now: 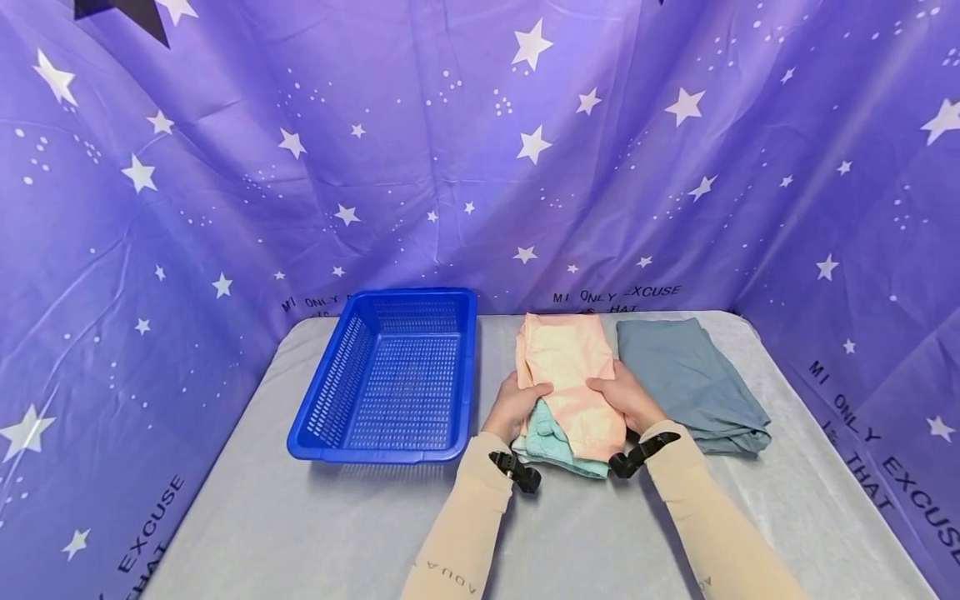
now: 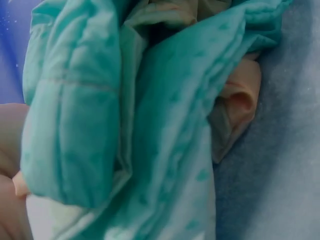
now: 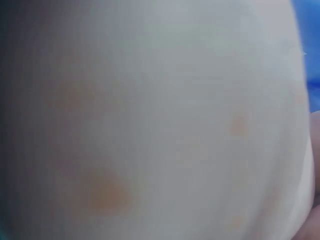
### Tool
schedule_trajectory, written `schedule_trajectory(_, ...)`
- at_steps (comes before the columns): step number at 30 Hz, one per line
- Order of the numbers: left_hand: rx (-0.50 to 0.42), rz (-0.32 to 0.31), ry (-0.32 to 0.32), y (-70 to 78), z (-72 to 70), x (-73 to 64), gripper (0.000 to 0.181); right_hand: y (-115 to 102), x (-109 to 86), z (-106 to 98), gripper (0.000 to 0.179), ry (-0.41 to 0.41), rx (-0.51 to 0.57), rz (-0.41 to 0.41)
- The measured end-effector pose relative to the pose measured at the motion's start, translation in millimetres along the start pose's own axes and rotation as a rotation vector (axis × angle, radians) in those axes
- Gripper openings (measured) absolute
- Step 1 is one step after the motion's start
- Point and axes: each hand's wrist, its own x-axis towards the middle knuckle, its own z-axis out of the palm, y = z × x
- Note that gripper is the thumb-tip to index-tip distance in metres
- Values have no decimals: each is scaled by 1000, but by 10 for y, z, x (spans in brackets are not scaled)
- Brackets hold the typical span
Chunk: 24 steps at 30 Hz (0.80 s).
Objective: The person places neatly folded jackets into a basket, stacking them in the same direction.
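A folded pink garment (image 1: 566, 354) lies over a folded teal garment (image 1: 558, 446), whose lower end sticks out toward the front. My left hand (image 1: 516, 406) grips the bundle's left side, thumb on top. From the right side my right hand (image 1: 628, 395) holds it the same way, its fingers hidden beneath. Up close in the left wrist view, the teal fabric (image 2: 175, 105) hangs in layered folds with a bit of peach cloth (image 2: 245, 90) behind. Pale, blurred cloth (image 3: 175, 115) fills most of the right wrist view.
To the left stands a blue perforated plastic basket (image 1: 468, 383), with nothing inside. A folded grey-blue cloth (image 1: 686, 379) lies right of the bundle. All rest on a table with a light grey cover (image 1: 262, 517); purple star-printed curtains (image 1: 450, 150) enclose its back and sides.
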Motion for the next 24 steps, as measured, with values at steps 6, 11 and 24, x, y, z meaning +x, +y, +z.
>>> schedule_trajectory(6,-42,31,-23,31,17,-45,61,23,-14,18,71,20,22,-34)
schedule_trajectory(11,-64,37,-45,47,20,-67,65,36,-29,22,78,26,64,-53)
schedule_trajectory(24,-25,90,-30,196,49,-185,70,-16,-71,-13,78,33,98,-99)
